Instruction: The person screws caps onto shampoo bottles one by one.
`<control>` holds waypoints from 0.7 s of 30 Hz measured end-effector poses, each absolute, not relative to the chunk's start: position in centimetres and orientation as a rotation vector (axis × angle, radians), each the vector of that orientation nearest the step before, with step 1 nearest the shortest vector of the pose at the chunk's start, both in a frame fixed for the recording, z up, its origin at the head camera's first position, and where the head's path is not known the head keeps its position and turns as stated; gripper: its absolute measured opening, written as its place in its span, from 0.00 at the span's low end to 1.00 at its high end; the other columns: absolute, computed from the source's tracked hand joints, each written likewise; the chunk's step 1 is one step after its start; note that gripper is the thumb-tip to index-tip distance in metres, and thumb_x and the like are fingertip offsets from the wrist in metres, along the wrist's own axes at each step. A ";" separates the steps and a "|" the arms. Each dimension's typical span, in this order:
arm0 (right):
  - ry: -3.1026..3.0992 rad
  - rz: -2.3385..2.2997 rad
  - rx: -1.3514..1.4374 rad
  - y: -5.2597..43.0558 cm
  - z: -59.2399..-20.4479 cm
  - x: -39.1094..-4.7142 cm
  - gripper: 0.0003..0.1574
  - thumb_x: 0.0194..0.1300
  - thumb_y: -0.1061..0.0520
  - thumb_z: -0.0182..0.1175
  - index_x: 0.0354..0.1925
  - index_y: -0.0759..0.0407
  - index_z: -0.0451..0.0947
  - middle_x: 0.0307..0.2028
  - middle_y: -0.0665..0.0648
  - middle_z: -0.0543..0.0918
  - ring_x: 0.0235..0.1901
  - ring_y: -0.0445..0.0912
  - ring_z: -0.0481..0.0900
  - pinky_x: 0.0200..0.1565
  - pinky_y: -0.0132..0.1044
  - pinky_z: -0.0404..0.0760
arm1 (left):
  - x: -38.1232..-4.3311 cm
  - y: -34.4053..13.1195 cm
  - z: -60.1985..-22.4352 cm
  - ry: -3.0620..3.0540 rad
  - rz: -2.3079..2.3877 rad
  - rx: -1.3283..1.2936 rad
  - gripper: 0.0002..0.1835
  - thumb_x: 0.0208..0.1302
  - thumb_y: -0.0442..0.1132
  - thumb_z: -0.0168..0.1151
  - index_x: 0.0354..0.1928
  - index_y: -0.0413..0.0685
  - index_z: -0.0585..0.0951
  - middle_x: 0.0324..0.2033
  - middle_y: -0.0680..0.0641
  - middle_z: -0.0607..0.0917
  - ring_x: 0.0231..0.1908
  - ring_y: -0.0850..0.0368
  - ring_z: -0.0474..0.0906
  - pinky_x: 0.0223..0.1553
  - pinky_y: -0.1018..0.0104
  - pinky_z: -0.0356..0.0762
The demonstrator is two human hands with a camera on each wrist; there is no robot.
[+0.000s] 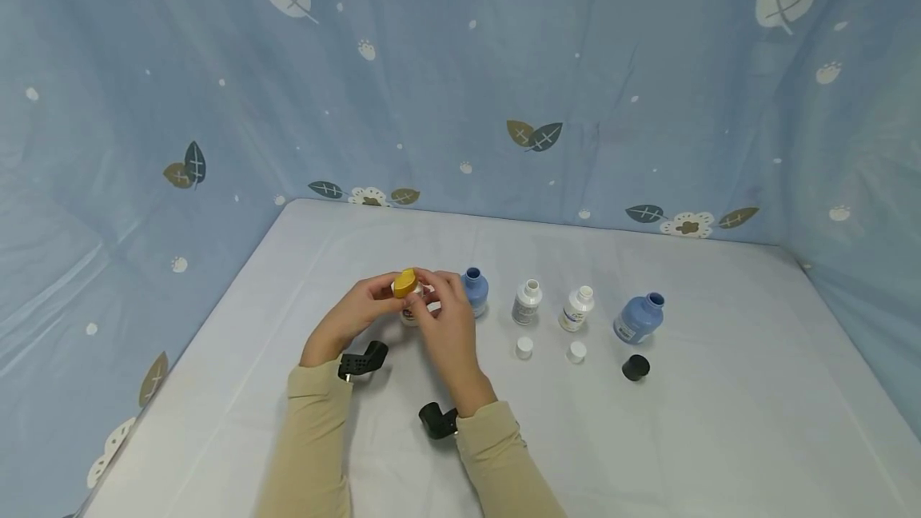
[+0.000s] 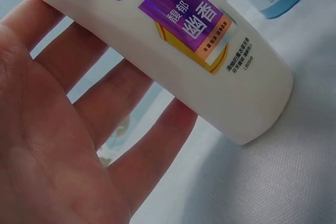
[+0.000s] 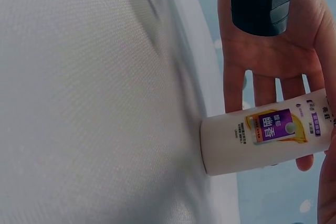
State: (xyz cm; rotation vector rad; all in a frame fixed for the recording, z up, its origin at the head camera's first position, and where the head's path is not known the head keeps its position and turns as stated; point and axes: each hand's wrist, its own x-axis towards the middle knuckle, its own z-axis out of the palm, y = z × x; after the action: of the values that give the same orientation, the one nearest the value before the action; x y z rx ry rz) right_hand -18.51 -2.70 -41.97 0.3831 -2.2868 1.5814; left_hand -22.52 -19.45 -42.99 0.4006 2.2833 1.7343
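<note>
From my remote seat I see the slim, tapered white plastic bottle with a yellow cap (image 2: 173, 51) between both hands, low by the white cloth-covered table (image 1: 719, 390); I cannot tell whether its base bears weight. The left hand (image 1: 345, 316) grasps its upper body between fingers and thumb; the right hand (image 1: 448, 330) pinches it up by the cap.

I judge it light, smooth enough to slip, hardly fragile, its wall perhaps giving under a hard squeeze. I'd hold it around mid-body, gently.

A squat blue plastic bottle (image 1: 475, 294) stands just beside the right fingers, easily knocked. Farther right are a small grey-lettered white bottle (image 1: 527, 304), a small blue-lettered white bottle (image 1: 577, 310) and a second blue bottle (image 1: 639, 318), all uncapped, with 2 round white caps (image 1: 524, 348) and 1 round black cap (image 1: 635, 368) nearer the person. I read more room leftward, up to the edge beside the pale-blue leaf-print curtain (image 1: 432, 62).
</note>
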 end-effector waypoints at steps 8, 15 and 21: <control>-2.279 1.583 0.403 -2.7 -42.2 -18.7 0.23 0.60 0.52 0.58 0.55 0.46 0.71 0.52 0.45 0.69 0.28 0.38 0.72 0.30 0.29 0.74 | -22.5 -19.4 -43.0 2.221 1.762 0.489 0.21 0.56 0.44 0.61 0.53 0.49 0.74 0.50 0.47 0.76 0.50 0.52 0.71 0.51 0.54 0.65; -2.308 1.568 0.434 -2.7 -42.2 -18.6 0.27 0.60 0.53 0.58 0.58 0.45 0.68 0.55 0.42 0.69 0.27 0.38 0.71 0.27 0.30 0.73 | -22.3 -19.2 -42.8 2.208 1.774 0.508 0.19 0.59 0.37 0.58 0.53 0.43 0.74 0.49 0.44 0.76 0.49 0.53 0.71 0.50 0.56 0.66; -2.299 1.584 0.449 -2.8 -42.1 -18.5 0.25 0.59 0.52 0.58 0.56 0.44 0.69 0.52 0.43 0.71 0.27 0.38 0.72 0.28 0.30 0.74 | -22.2 -19.4 -42.8 2.227 1.764 0.499 0.19 0.59 0.34 0.58 0.53 0.43 0.74 0.48 0.44 0.76 0.48 0.52 0.71 0.48 0.58 0.67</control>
State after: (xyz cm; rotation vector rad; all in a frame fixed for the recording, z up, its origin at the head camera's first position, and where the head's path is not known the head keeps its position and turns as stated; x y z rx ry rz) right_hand -18.53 -2.82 -42.13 0.4491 -2.2985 1.5844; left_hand -22.23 -19.37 -42.81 0.4986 2.2275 1.7638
